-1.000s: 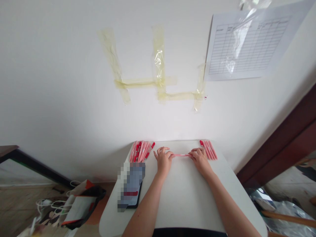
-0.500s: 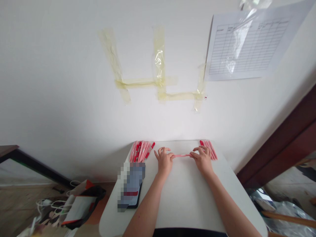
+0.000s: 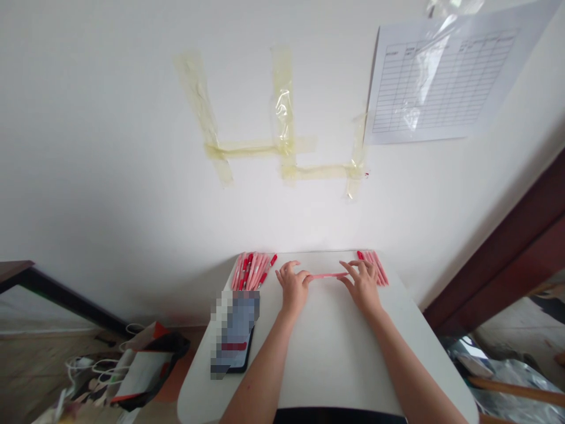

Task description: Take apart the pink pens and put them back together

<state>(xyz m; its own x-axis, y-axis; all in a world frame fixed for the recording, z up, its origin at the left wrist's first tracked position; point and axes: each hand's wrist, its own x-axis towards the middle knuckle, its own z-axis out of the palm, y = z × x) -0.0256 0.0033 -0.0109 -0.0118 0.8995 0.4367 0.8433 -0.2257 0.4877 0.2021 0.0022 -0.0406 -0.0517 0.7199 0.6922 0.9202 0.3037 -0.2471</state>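
Observation:
A thin pink pen (image 3: 326, 275) lies crosswise between my two hands near the far edge of a small white table (image 3: 326, 347). My left hand (image 3: 292, 287) pinches its left end, the other fingers raised. My right hand (image 3: 362, 282) holds its right end with thumb and forefinger, fingers spread above it. A pile of pink and red pens (image 3: 252, 270) lies left of my left hand. A row of pink pens (image 3: 374, 268) lies right behind my right hand.
A phone (image 3: 233, 338) rests at the table's left edge. The white wall ahead carries yellowed tape strips (image 3: 282, 147) and a printed chart (image 3: 441, 82). Bags and cables (image 3: 128, 371) lie on the floor at left; a dark wooden frame (image 3: 507, 253) stands right.
The pen has lifted slightly. My right hand's fingers have spread and risen; my left hand has barely moved.

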